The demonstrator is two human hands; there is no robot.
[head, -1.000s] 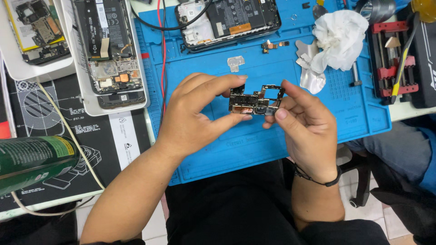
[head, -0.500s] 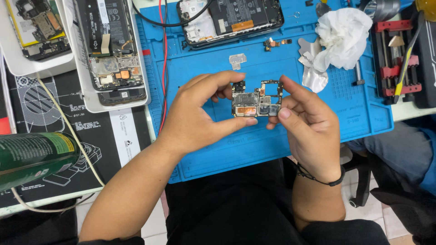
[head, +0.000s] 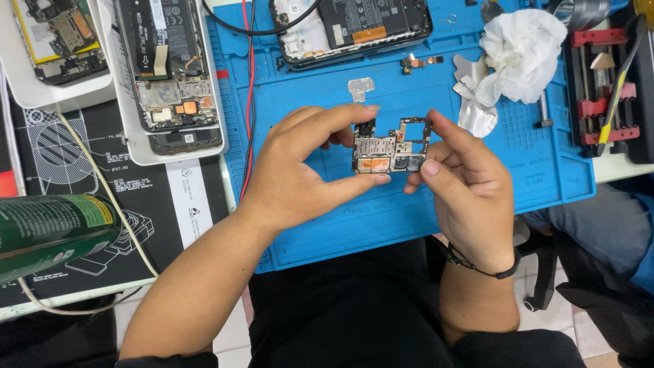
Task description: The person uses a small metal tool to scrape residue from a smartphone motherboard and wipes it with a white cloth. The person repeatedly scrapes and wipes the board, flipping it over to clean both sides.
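Both my hands hold a small phone circuit board (head: 390, 147) above the blue work mat (head: 381, 218). My left hand (head: 306, 170) pinches its left end between thumb and forefinger. My right hand (head: 463, 184) grips the right end with fingertips; a dark band circles that wrist. The board carries metal shields and copper-coloured patches, and it faces up towards me.
An opened phone (head: 354, 24) lies at the mat's far edge, with small metal parts (head: 361, 86) near it. Crumpled white tissue (head: 521, 54) sits at the right, beside a red tool holder (head: 603, 88). Two more opened phones (head: 170, 75) rest on white trays at left; a green can (head: 54, 232) lies nearby.
The board and both hands have stayed in nearly the same spot; the fingers shifted slightly on the board's edges.
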